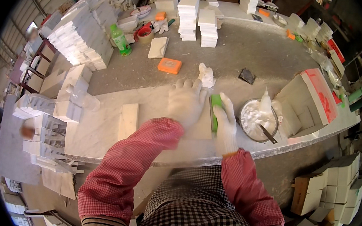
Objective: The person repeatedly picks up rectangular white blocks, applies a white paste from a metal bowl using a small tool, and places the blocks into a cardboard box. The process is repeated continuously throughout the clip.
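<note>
1. A person in pink checked sleeves and a black-and-white checked apron (pixel 194 201) worked at a pale worktop (pixel 96 137), both hands in white gloves.

2. The right hand (pixel 228 122) had its grip closed on a green block (pixel 215 102) with a dark face, stood on edge at the middle of the worktop, just to the right of the left hand.

3. The left hand (pixel 186 100), slightly blurred, had an open grip, its fingers loosely spread and palm down; whether it touched the surface beneath could not be told.

4. A white rectangular tile (pixel 128 121) lay to the left of that hand, well apart from the green block.

5. Just right of the right hand sat a round metal bowl (pixel 242 123) of white paste, which held a white squeeze bottle (pixel 265 103) and a dark-handled scraper (pixel 268 133). Beside it, an open cardboard box (pixel 289 107) lay on its side.

6. Beyond the hands were a crumpled white cloth (pixel 206 76), an orange block (pixel 169 65) and a dark, flat scrap (pixel 247 76).

7. Farther back rose two stacks of white tiles (pixel 188 18), with a green bottle (pixel 120 40) to their left.
</note>
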`<state>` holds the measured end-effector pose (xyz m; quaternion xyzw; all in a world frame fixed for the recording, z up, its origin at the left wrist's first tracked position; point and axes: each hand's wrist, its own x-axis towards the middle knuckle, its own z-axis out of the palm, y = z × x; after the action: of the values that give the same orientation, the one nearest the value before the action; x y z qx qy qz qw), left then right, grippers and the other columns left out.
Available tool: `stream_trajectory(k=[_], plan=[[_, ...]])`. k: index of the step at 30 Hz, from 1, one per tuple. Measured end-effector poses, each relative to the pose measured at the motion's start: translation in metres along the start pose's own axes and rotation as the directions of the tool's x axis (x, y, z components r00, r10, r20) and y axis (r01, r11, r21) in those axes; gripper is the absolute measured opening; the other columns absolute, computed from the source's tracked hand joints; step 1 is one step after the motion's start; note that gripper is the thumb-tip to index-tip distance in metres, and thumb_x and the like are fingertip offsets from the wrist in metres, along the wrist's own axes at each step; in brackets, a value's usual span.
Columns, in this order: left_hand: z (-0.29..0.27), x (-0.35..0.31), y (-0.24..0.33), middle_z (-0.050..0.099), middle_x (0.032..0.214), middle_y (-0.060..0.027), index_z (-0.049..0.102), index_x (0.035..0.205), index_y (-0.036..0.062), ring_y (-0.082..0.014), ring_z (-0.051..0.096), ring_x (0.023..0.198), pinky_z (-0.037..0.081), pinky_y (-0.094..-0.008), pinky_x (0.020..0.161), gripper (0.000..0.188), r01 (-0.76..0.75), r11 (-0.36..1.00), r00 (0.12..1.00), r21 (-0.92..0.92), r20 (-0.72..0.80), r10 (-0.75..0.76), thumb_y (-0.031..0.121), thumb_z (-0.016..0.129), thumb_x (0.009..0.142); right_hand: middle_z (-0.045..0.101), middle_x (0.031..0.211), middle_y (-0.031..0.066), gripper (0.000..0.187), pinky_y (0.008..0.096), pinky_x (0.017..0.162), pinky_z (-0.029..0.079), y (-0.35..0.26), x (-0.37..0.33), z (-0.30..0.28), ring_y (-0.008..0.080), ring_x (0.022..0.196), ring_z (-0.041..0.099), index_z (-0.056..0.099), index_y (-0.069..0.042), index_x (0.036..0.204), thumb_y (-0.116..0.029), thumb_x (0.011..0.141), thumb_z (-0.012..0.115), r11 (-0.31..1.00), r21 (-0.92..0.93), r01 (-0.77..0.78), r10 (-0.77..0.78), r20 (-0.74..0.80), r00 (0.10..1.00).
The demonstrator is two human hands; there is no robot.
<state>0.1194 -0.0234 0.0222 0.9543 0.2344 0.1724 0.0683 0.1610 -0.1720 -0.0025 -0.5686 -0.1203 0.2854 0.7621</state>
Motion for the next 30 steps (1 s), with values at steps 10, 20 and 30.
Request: stream_trajectory(k=[10,20,30], plan=[[0.009,0.002,-0.006,0.068,0.111,-0.0139,0.065,0.113,0.0081,-0.0364,0.061,0.109,0.051,-0.0479,0.092,0.025,-0.063,0.998,0.995,0.01,-0.074,0.064,0.029,0.055,0.103,0.056,0.141,0.0184,0.047,0.0363,0.105,0.048,-0.014,-0.038,-0.009,0.0273,0.125,0.059,0.047,-0.001,0.148,-0.011,0.103,0.057,0.888,-0.413,0.205,-0.175,0.109,0.978],[0.008,0.001,-0.006,0.067,0.108,-0.0114,0.065,0.109,0.0069,-0.0348,0.061,0.109,0.05,-0.0482,0.093,0.023,-0.069,0.996,0.989,-0.059,-0.134,0.06,0.027,0.057,0.101,0.054,0.144,0.0166,0.049,0.0355,0.112,0.043,-0.004,-0.033,-0.013,0.0258,0.131,0.054,0.046,-0.002,0.15,-0.011,0.103,0.057,0.855,-0.437,0.28,-0.254,0.118,0.96],[0.002,0.002,-0.005,0.069,0.116,-0.0131,0.066,0.117,0.0062,-0.0336,0.059,0.115,0.044,-0.0489,0.098,0.031,-0.055,0.997,0.998,-0.056,-0.026,0.054,0.031,0.053,0.103,0.056,0.141,0.0171,0.048,0.036,0.109,0.044,-0.03,0.007,0.012,0.0263,0.129,0.054,0.047,-0.001,0.148,-0.013,0.103,0.057,0.945,-0.312,0.096,-0.084,0.05,0.995]])
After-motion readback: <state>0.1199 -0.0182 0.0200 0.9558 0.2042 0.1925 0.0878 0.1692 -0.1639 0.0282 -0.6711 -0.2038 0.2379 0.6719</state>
